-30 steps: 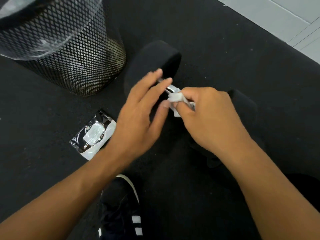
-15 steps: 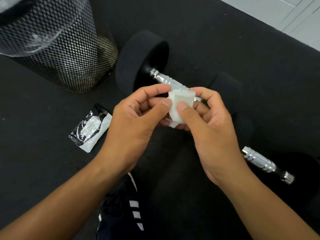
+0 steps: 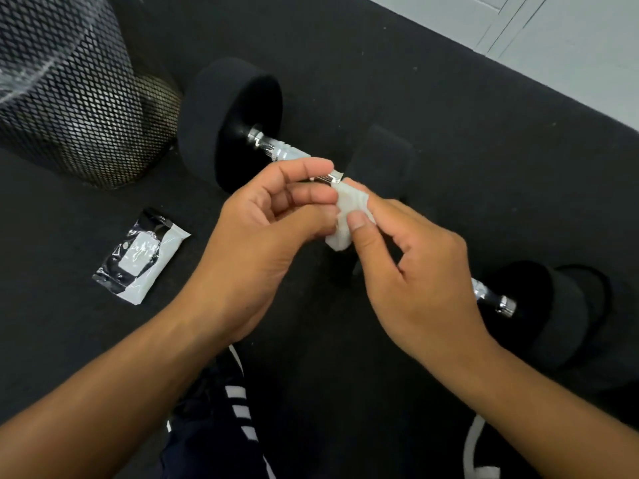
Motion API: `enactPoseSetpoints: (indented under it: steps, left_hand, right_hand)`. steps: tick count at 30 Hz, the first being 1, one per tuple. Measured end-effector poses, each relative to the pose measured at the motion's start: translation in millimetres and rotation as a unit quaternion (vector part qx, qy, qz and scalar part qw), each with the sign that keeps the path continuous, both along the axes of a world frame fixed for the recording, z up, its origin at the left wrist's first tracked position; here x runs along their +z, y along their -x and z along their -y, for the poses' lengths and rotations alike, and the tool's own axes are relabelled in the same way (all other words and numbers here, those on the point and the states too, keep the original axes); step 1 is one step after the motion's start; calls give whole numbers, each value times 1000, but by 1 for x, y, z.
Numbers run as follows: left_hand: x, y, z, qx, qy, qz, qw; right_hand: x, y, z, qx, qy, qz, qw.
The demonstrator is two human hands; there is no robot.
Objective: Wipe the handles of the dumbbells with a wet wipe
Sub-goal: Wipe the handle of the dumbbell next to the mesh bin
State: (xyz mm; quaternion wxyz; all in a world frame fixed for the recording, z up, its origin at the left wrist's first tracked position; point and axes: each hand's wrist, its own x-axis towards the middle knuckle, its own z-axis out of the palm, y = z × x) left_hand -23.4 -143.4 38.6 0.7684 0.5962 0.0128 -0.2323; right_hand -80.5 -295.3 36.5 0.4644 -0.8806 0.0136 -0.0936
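Both hands hold a folded white wet wipe (image 3: 347, 219) above the black rubber floor mat (image 3: 415, 81). The left hand (image 3: 262, 243) pinches the wipe's left edge between curled fingers and thumb; the right hand (image 3: 411, 281) pinches its right side, thumb on top. The wipe is off the metal, just in front of the chrome handle (image 3: 280, 150) of the far dumbbell (image 3: 231, 122), which lies on the mat beside a black mesh waste bin (image 3: 69, 98). A second dumbbell (image 3: 553, 305) lies to the right, its handle (image 3: 491, 297) mostly hidden behind the right hand. A wet wipe packet (image 3: 141, 257), apparently torn open, lies on the mat left of the left hand. A dark shoe with white stripes (image 3: 224, 409) shows between the forearms.
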Motion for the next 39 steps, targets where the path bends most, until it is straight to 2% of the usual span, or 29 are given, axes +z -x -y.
enactPoseSetpoints:
  steps: [2,7,10,14,18,22,24,27,31,32,35,39]
  left_hand:
    - [3,2,3,-10,-14,2,1000]
    - [8,7,20,-47,-63,3,997]
    - [10,12,33,-47,-56,4,997]
    - [14,17,43,-87,-71,28,993]
    - [18,23,53,-114,-62,4,992]
    - [15,35,66,-189,-64,-51,979]
    - [10,40,69,-218,-104,-20,970]
    - [5,44,70,-223,-149,28,963]
    - [5,54,72,-208,-114,-26,971]
    - [5,57,72,-205,-109,-18,973]
    - [1,63,65,-200,-137,99,965]
    - [-6,66,54,-233,-211,265,912]
  right_hand:
    - [9,3,13,31,-18,-27,999]
    - [23,3,41,100,34,-102,989]
    - [34,6,58,103,-23,-184,977]
    - [47,20,80,40,-166,-227,959]
    - [46,46,91,-53,-338,-255,904]
    - [34,66,91,-102,-390,-249,881]
    - [28,74,89,-115,-428,-244,863]
    - [19,83,81,-117,-471,-253,837]
    - [14,91,77,-179,-469,-245,829]
    - [14,92,77,-192,-472,-244,825]
    - [19,94,78,-221,-494,-235,808]
    - [19,93,78,-245,-510,-232,791]
